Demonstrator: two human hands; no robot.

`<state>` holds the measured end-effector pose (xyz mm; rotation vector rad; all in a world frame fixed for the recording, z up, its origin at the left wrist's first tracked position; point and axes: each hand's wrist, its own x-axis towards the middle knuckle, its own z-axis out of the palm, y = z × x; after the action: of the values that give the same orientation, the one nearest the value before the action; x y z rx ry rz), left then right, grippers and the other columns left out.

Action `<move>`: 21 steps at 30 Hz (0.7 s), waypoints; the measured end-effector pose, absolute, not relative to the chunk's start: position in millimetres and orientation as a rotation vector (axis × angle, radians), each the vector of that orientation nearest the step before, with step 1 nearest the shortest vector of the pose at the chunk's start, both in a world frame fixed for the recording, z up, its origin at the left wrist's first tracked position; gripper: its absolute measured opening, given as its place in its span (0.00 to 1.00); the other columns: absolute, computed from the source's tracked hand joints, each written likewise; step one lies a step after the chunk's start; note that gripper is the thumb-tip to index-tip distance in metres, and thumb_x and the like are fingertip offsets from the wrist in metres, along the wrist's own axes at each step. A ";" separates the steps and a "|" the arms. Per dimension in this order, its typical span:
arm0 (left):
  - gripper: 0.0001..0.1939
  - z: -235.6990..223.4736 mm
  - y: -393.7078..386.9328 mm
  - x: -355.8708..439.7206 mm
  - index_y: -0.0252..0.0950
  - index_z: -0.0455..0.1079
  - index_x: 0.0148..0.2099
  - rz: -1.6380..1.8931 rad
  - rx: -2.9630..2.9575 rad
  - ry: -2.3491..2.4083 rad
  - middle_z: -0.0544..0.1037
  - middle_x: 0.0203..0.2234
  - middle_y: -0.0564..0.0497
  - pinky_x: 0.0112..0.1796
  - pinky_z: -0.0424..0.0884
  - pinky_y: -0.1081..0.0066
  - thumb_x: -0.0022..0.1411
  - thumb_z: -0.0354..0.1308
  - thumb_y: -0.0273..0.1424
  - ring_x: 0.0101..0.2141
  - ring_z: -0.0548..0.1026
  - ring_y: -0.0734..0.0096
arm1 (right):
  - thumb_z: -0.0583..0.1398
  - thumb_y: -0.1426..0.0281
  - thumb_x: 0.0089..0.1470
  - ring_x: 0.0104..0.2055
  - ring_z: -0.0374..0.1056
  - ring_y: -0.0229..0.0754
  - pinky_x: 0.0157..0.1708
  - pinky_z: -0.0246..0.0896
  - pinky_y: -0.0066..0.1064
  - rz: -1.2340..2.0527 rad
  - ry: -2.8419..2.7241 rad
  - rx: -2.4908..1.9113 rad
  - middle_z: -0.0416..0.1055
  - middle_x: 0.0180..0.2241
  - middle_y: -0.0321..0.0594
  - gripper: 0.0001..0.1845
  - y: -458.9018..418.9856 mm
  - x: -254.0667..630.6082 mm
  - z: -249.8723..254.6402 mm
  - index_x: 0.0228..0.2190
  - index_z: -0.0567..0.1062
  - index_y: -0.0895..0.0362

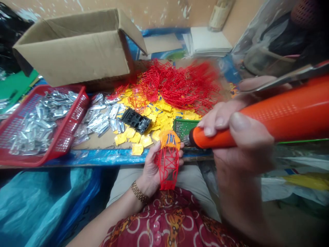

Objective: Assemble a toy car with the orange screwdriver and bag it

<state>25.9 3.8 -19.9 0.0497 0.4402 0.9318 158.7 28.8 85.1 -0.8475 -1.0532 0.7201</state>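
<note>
My left hand [151, 168] is closed around a red plastic lattice frame [168, 164] with a yellow-orange piece [169, 139] on its top end, held over my lap at the table's edge. My right hand [236, 137] grips an orange electric screwdriver [269, 116]. The screwdriver's metal tip [186, 140] touches the yellow piece from the right.
On the table lie a pile of red lattice frames [180, 82], yellow tags [154, 116], a black tray [136, 120], a green tray [182, 127], loose silver foil packets [100, 118] and a red basket [77, 113] of foil packets. A cardboard box [74, 55] stands behind.
</note>
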 end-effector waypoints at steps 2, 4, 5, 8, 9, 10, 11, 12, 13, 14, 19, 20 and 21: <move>0.22 -19.2 4.0 25.7 0.29 0.70 0.49 0.924 0.049 0.461 0.79 0.38 0.40 0.31 0.75 0.65 0.59 0.58 0.40 0.32 0.77 0.62 | 0.67 0.63 0.47 0.18 0.61 0.36 0.23 0.67 0.34 0.766 -1.022 -0.834 0.60 0.19 0.28 0.13 29.6 157.7 85.0 0.30 0.67 0.49; 0.22 -18.6 4.3 25.5 0.29 0.69 0.50 0.912 0.039 0.483 0.79 0.37 0.40 0.32 0.76 0.65 0.59 0.59 0.39 0.32 0.78 0.62 | 0.67 0.64 0.47 0.18 0.61 0.37 0.23 0.67 0.34 0.800 -1.026 -0.811 0.61 0.19 0.28 0.15 30.0 157.8 83.5 0.33 0.67 0.48; 0.22 -18.5 4.3 25.4 0.29 0.69 0.50 0.910 0.035 0.493 0.79 0.37 0.40 0.32 0.76 0.65 0.59 0.59 0.39 0.32 0.78 0.62 | 0.67 0.64 0.47 0.19 0.62 0.37 0.24 0.67 0.35 0.808 -1.030 -0.804 0.61 0.19 0.27 0.15 30.1 158.1 82.5 0.34 0.66 0.48; 0.23 -19.0 4.6 25.2 0.28 0.69 0.50 0.917 0.041 0.510 0.79 0.37 0.40 0.32 0.76 0.64 0.58 0.60 0.39 0.32 0.78 0.61 | 0.67 0.65 0.47 0.19 0.62 0.37 0.25 0.67 0.35 0.836 -1.029 -0.805 0.61 0.19 0.27 0.16 30.4 158.8 79.9 0.34 0.66 0.48; 0.23 -19.4 4.7 25.2 0.28 0.69 0.50 0.920 0.046 0.510 0.79 0.37 0.40 0.31 0.76 0.64 0.58 0.60 0.39 0.31 0.78 0.61 | 0.67 0.65 0.47 0.19 0.62 0.37 0.25 0.66 0.35 0.849 -1.026 -0.805 0.61 0.19 0.27 0.16 30.6 158.8 79.5 0.35 0.66 0.48; 0.22 -19.6 4.8 25.2 0.28 0.69 0.49 0.921 0.049 0.510 0.79 0.36 0.40 0.32 0.76 0.64 0.58 0.60 0.39 0.31 0.78 0.62 | 0.67 0.65 0.47 0.19 0.61 0.37 0.24 0.66 0.35 0.859 -1.021 -0.804 0.61 0.19 0.27 0.16 30.9 158.7 79.3 0.34 0.66 0.48; 0.22 -19.8 5.0 25.3 0.28 0.70 0.49 0.924 0.051 0.504 0.79 0.36 0.40 0.32 0.76 0.65 0.58 0.60 0.40 0.31 0.78 0.62 | 0.67 0.65 0.47 0.19 0.61 0.37 0.24 0.66 0.35 0.863 -1.016 -0.803 0.61 0.20 0.28 0.16 31.4 158.2 79.4 0.34 0.66 0.48; 0.21 -19.8 5.2 25.5 0.28 0.70 0.48 0.926 0.053 0.495 0.79 0.36 0.40 0.31 0.76 0.65 0.59 0.59 0.40 0.31 0.78 0.62 | 0.67 0.65 0.46 0.19 0.60 0.36 0.24 0.66 0.34 0.863 -1.012 -0.801 0.61 0.20 0.28 0.16 31.9 157.6 79.7 0.33 0.65 0.48; 0.21 -19.8 5.5 25.6 0.27 0.70 0.47 0.928 0.055 0.486 0.79 0.36 0.40 0.31 0.75 0.65 0.59 0.59 0.40 0.31 0.77 0.62 | 0.68 0.66 0.45 0.19 0.60 0.36 0.24 0.65 0.34 0.859 -0.999 -0.801 0.61 0.21 0.28 0.17 32.4 156.9 79.9 0.33 0.65 0.48; 0.21 -19.7 5.8 25.8 0.27 0.70 0.47 0.930 0.057 0.480 0.79 0.36 0.40 0.31 0.75 0.66 0.59 0.59 0.40 0.31 0.77 0.63 | 0.68 0.66 0.44 0.19 0.59 0.35 0.23 0.65 0.33 0.849 -0.986 -0.800 0.61 0.21 0.27 0.17 32.7 156.1 80.1 0.33 0.65 0.48; 0.19 -19.6 7.1 26.5 0.28 0.71 0.45 0.938 0.056 0.437 0.79 0.33 0.42 0.30 0.74 0.67 0.58 0.60 0.38 0.30 0.77 0.63 | 0.66 0.65 0.47 0.18 0.58 0.36 0.21 0.64 0.33 0.816 -1.020 -0.780 0.59 0.20 0.27 0.16 32.0 157.0 74.7 0.37 0.67 0.48; 0.18 -19.9 7.1 26.4 0.28 0.71 0.45 0.943 0.052 0.422 0.79 0.32 0.43 0.30 0.74 0.68 0.58 0.60 0.38 0.30 0.77 0.64 | 0.65 0.64 0.49 0.19 0.59 0.36 0.22 0.65 0.34 0.801 -1.069 -0.795 0.59 0.20 0.27 0.14 31.9 158.6 72.2 0.36 0.67 0.48; 0.17 -20.3 7.2 26.3 0.28 0.72 0.44 0.948 0.048 0.413 0.79 0.32 0.44 0.30 0.74 0.68 0.58 0.60 0.37 0.30 0.77 0.64 | 0.64 0.61 0.50 0.19 0.59 0.36 0.23 0.66 0.34 0.783 -1.126 -0.821 0.58 0.20 0.28 0.11 32.2 160.6 69.4 0.35 0.67 0.48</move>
<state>26.3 7.2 -20.3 0.0476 0.4130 0.9482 160.6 32.2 69.4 -0.8207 -1.1260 0.7834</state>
